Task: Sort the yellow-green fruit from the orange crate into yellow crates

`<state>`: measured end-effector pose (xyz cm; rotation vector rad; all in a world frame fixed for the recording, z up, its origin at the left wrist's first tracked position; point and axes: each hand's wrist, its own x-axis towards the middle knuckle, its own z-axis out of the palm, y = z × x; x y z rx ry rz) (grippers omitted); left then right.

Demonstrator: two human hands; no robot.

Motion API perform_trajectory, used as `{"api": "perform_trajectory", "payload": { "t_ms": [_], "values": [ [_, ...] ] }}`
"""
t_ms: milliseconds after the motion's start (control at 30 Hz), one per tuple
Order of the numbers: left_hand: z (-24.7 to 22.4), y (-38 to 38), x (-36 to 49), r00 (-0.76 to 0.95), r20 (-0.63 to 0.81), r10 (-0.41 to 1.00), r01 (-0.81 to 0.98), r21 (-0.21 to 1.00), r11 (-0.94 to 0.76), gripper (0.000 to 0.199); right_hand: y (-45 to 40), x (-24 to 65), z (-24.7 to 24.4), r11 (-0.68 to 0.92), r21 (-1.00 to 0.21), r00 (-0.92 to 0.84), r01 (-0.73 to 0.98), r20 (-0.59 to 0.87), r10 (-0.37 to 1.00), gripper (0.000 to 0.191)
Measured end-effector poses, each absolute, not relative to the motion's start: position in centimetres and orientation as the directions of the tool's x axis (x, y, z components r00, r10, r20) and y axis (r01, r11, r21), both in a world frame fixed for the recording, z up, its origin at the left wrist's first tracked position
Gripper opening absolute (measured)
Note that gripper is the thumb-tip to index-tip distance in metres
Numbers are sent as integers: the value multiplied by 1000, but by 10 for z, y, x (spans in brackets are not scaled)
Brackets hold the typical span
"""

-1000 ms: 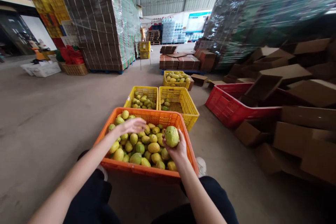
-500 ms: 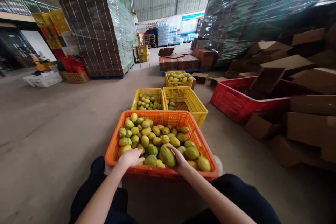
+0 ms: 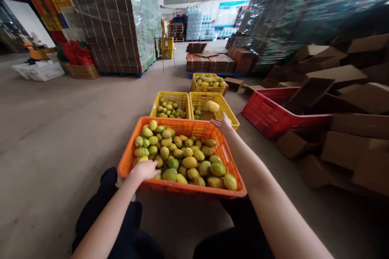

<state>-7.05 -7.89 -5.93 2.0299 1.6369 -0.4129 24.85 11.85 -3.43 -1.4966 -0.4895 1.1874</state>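
Note:
An orange crate [image 3: 138, 181] full of yellow-green papayas [image 3: 190, 162] stands between my knees. Low over its near left part, my left hand [image 3: 145, 170] rests at the fruit with fingers stretched out and no papaya gripped. My right hand [image 3: 223, 123] is extended past the crate's far right corner, palm up, fingers spread, holding nothing. Just beyond it, a large pale yellow papaya [image 3: 212, 106], blurred, is in or over the right yellow crate [image 3: 231, 116], apart from my fingers. A few smaller papayas [image 3: 197, 112] lie at that crate's left side.
The left yellow crate [image 3: 154, 105] holds more papayas, and another filled yellow crate [image 3: 209, 89] stands behind. To the right are a red crate [image 3: 267, 119] and heaped cardboard boxes [image 3: 340, 133]. Wrapped pallet stacks [image 3: 106, 20] rise further back.
My right hand has moved forward and right from the orange crate and let go of its papaya, which now appears at the right yellow crate. My left hand has stayed at the near left fruit.

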Motion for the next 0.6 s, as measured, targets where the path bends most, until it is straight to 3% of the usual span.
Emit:
{"api": "perform_trajectory", "payload": {
  "t_ms": [133,333,467,600],
  "values": [
    [-57,-83,-73,209,-530,822,972,203,-116,55,99,263,-85,-375,-926,425,-40,-355,832,22],
    [-56,-86,-73,183,-599,780,980,171,-98,59,47,276,-168,-429,-849,265,308,-357,896,17],
    [-60,-83,-75,196,-602,774,977,183,-106,57,53,283,-193,-430,-809,200,401,-381,903,24],
    [-65,-78,-79,178,-583,793,978,191,-80,53,76,283,-210,-435,-825,149,359,-410,900,16]
  ]
}}
